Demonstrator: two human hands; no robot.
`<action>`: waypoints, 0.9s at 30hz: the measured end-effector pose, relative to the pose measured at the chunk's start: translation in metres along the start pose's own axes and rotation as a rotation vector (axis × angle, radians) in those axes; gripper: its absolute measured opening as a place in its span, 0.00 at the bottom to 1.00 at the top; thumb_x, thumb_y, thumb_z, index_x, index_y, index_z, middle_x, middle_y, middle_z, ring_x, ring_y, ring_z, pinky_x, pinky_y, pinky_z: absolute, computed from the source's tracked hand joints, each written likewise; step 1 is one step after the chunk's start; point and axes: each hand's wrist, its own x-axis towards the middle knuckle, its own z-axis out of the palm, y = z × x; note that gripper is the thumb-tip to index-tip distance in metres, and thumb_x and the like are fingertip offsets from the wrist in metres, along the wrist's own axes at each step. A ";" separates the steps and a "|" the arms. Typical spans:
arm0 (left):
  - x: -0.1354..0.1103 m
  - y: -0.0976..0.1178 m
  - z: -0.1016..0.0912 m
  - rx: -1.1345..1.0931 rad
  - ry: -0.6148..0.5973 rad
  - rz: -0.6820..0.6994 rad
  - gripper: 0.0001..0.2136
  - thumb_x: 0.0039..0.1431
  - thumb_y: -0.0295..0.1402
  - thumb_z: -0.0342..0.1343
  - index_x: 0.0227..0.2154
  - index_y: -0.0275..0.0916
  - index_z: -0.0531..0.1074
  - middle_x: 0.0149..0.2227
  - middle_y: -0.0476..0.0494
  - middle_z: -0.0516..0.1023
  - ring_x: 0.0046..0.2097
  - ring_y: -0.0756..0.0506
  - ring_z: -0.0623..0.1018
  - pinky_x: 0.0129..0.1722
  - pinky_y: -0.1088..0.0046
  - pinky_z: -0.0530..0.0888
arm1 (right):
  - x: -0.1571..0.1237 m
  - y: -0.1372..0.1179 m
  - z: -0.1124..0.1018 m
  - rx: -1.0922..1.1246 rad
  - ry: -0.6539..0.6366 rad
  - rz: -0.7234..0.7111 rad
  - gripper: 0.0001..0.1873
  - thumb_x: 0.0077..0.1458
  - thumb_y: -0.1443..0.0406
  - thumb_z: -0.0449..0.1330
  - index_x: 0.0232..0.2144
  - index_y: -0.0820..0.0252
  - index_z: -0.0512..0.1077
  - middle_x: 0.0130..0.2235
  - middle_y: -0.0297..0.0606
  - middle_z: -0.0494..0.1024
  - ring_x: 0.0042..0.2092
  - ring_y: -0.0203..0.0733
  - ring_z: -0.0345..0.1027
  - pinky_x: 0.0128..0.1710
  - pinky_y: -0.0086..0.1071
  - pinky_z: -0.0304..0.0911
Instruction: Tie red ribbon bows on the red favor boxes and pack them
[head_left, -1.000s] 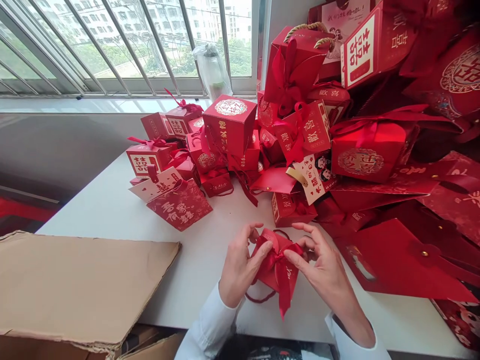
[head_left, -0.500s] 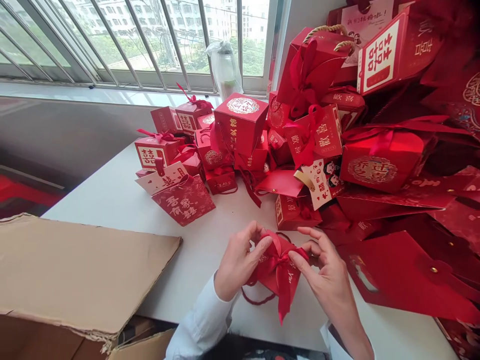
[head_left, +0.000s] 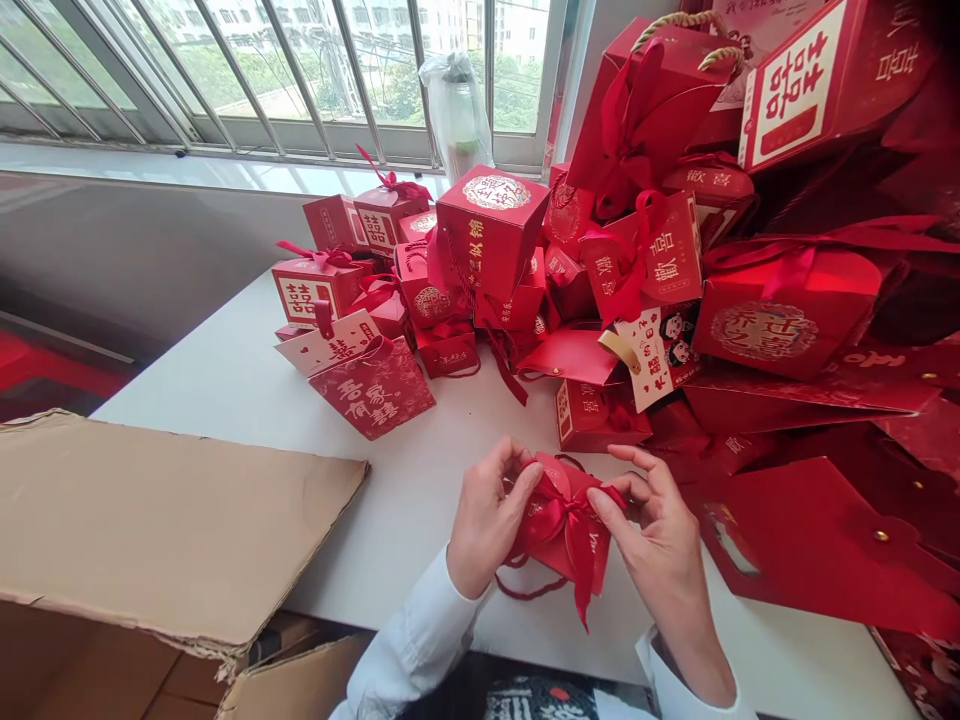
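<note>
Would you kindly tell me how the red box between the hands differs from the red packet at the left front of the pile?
The box has the left hand and right hand at its ribbon bow, whereas the packet sits untouched on the table. The box shows a dark red cord, while the packet shows a pale panel. Both are red with pale lettering.

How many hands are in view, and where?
2: the left hand at the left side of the small red box, the right hand at the right side of its ribbon bow. No other hand shows.
</note>
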 end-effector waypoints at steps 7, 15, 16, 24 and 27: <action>-0.002 -0.002 0.003 -0.012 0.033 0.025 0.10 0.61 0.37 0.50 0.27 0.38 0.62 0.25 0.53 0.64 0.27 0.53 0.63 0.26 0.79 0.62 | 0.000 0.000 0.001 0.015 0.042 0.009 0.23 0.53 0.59 0.61 0.50 0.53 0.62 0.30 0.31 0.75 0.33 0.38 0.70 0.34 0.29 0.66; -0.002 -0.005 0.006 -0.018 0.046 0.032 0.09 0.62 0.36 0.50 0.27 0.38 0.62 0.25 0.54 0.64 0.27 0.53 0.63 0.27 0.79 0.62 | -0.003 -0.001 0.002 -0.018 0.109 0.014 0.24 0.52 0.58 0.61 0.50 0.54 0.63 0.30 0.32 0.76 0.33 0.39 0.71 0.32 0.29 0.66; -0.002 -0.005 0.006 -0.020 0.049 0.032 0.10 0.61 0.37 0.50 0.27 0.38 0.62 0.25 0.54 0.64 0.27 0.53 0.63 0.27 0.79 0.62 | -0.003 -0.001 0.003 -0.021 0.119 0.012 0.24 0.52 0.58 0.61 0.50 0.55 0.63 0.30 0.32 0.76 0.33 0.39 0.71 0.32 0.30 0.66; -0.004 -0.004 0.005 -0.016 0.025 0.026 0.09 0.61 0.37 0.50 0.28 0.38 0.63 0.26 0.53 0.66 0.27 0.52 0.65 0.28 0.78 0.63 | 0.000 0.004 -0.001 -0.006 0.148 0.006 0.26 0.52 0.56 0.62 0.51 0.56 0.62 0.32 0.34 0.74 0.32 0.39 0.70 0.33 0.32 0.66; -0.005 -0.002 0.004 -0.004 0.009 0.024 0.06 0.61 0.36 0.50 0.33 0.39 0.64 0.27 0.52 0.68 0.28 0.52 0.67 0.29 0.78 0.63 | -0.008 0.000 -0.008 -0.093 0.300 -0.119 0.26 0.51 0.56 0.63 0.50 0.55 0.64 0.39 0.38 0.72 0.34 0.38 0.67 0.34 0.32 0.66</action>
